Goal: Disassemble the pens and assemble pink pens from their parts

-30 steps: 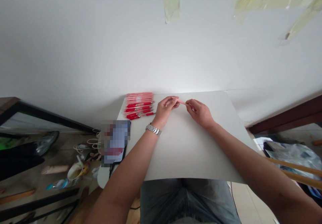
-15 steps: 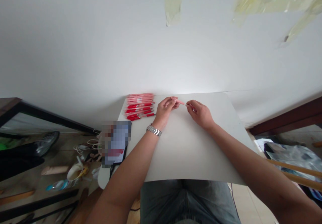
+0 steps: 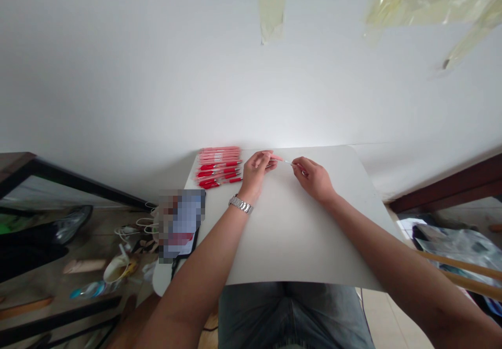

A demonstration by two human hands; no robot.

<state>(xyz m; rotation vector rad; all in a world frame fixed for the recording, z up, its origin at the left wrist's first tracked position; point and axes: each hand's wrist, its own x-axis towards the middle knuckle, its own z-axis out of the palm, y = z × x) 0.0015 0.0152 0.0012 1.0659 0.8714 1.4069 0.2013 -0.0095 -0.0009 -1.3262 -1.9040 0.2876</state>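
My left hand (image 3: 259,165), with a metal-band watch on the wrist, is closed around a pink pen (image 3: 276,157) above the far part of the white table (image 3: 282,234). A thin pale refill (image 3: 287,162) sticks out of the pen's right end. My right hand (image 3: 309,173) pinches the refill's outer end between thumb and fingertips. Left of my hands lies a row of pens: several pink ones (image 3: 219,155) at the back and several red ones (image 3: 219,173) with clear parts nearer me. My left fingers partly hide the held pen.
A phone (image 3: 184,223), its screen blurred, rests at the table's left edge. The wall (image 3: 157,77) with tape strips (image 3: 271,6) rises behind the table. On the floor at left are a white cup (image 3: 116,269), a plastic bottle (image 3: 89,289) and another person's shoe (image 3: 74,223).
My right hand has moved slightly right, away from the pen. A longer stretch of the pale refill now shows between my hands. My left hand has stayed nearly in place.
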